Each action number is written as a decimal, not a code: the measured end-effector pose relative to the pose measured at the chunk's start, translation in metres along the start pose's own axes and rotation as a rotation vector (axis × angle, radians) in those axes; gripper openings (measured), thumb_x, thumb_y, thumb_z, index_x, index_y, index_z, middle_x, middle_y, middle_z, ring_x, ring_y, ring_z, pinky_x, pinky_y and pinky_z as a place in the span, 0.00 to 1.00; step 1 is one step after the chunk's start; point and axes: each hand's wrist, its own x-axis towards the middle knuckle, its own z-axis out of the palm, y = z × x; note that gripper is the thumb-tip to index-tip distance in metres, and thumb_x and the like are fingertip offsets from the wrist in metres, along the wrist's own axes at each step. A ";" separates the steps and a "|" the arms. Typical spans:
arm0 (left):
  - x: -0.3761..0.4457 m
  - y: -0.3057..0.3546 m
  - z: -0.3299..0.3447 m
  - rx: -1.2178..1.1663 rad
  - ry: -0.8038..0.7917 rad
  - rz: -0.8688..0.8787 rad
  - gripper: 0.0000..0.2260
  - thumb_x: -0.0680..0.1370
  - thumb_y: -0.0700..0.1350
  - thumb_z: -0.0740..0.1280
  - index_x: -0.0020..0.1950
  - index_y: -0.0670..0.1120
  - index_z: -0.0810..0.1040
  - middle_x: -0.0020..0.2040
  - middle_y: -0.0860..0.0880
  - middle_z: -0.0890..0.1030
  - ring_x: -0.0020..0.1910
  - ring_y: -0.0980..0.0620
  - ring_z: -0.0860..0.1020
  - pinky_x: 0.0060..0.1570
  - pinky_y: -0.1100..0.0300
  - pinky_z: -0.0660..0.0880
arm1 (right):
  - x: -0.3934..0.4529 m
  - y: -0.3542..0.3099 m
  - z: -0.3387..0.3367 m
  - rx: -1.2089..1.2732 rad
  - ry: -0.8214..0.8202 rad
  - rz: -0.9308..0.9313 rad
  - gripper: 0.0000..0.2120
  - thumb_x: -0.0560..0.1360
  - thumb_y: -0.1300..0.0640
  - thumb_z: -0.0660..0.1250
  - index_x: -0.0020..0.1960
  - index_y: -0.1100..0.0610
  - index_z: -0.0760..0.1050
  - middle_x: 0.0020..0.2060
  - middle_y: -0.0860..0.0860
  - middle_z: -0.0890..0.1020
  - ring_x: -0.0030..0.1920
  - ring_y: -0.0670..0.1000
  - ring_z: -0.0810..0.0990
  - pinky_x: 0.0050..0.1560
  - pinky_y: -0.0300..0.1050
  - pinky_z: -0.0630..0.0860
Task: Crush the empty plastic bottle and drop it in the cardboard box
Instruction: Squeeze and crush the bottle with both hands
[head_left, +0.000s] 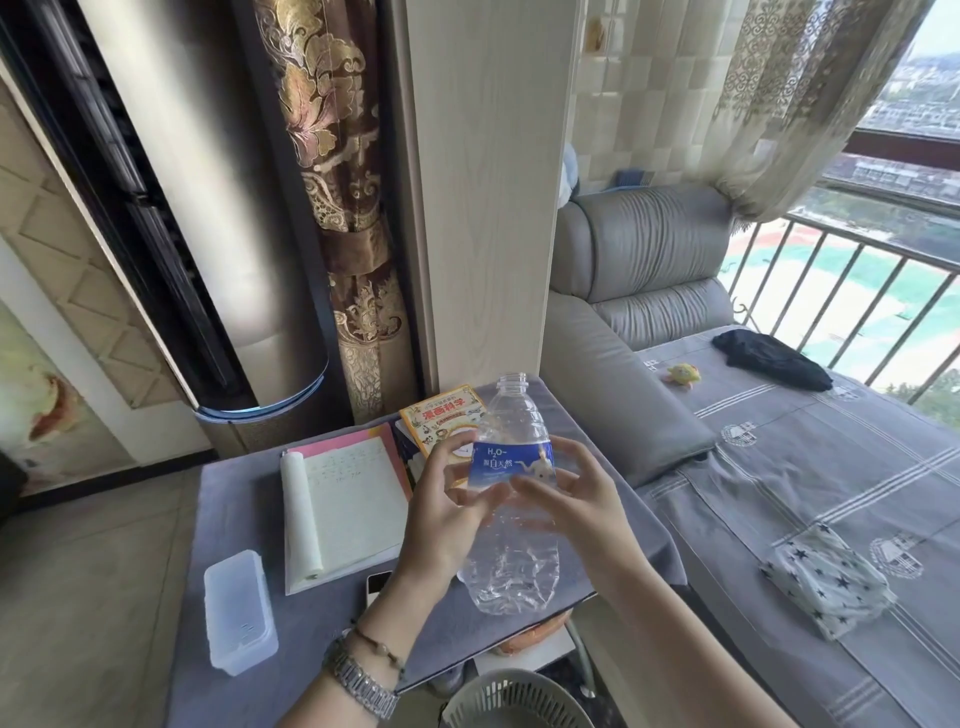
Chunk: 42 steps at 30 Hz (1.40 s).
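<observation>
A clear plastic bottle (511, 551) with a blue label and no cap is held upright above the table, its lower half dented and wrinkled. My left hand (441, 514) grips its left side at label height, thumb on the label edge. My right hand (576, 499) closes around the right side, fingers across the front just under the label. No cardboard box is clearly in view.
A grey-covered table (322, 623) carries an open notebook (343, 509), a yellow book (447, 415), a translucent plastic box (239, 608) and a phone (378, 584). A pale slatted basket (514, 701) stands below. A grey sofa (779, 493) lies to the right, a tall air conditioner (208, 218) behind.
</observation>
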 end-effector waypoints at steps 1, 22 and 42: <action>0.000 0.001 0.000 -0.010 0.002 0.002 0.24 0.69 0.42 0.75 0.58 0.61 0.73 0.51 0.52 0.84 0.43 0.53 0.83 0.43 0.57 0.81 | 0.001 -0.002 0.000 -0.005 -0.010 0.009 0.21 0.69 0.58 0.76 0.60 0.50 0.74 0.45 0.54 0.87 0.43 0.55 0.87 0.35 0.45 0.82; 0.002 0.016 -0.006 0.088 -0.023 0.059 0.17 0.69 0.58 0.70 0.56 0.65 0.74 0.58 0.57 0.80 0.51 0.64 0.80 0.48 0.62 0.75 | 0.008 -0.016 -0.002 0.026 -0.036 -0.041 0.24 0.65 0.53 0.75 0.60 0.50 0.75 0.42 0.53 0.87 0.42 0.51 0.87 0.37 0.44 0.82; 0.008 0.012 0.004 0.019 0.029 0.063 0.15 0.73 0.42 0.73 0.49 0.62 0.77 0.51 0.49 0.85 0.52 0.51 0.83 0.53 0.47 0.80 | 0.002 -0.008 0.002 0.002 0.030 -0.058 0.14 0.70 0.65 0.74 0.51 0.51 0.77 0.32 0.49 0.86 0.32 0.47 0.85 0.30 0.41 0.81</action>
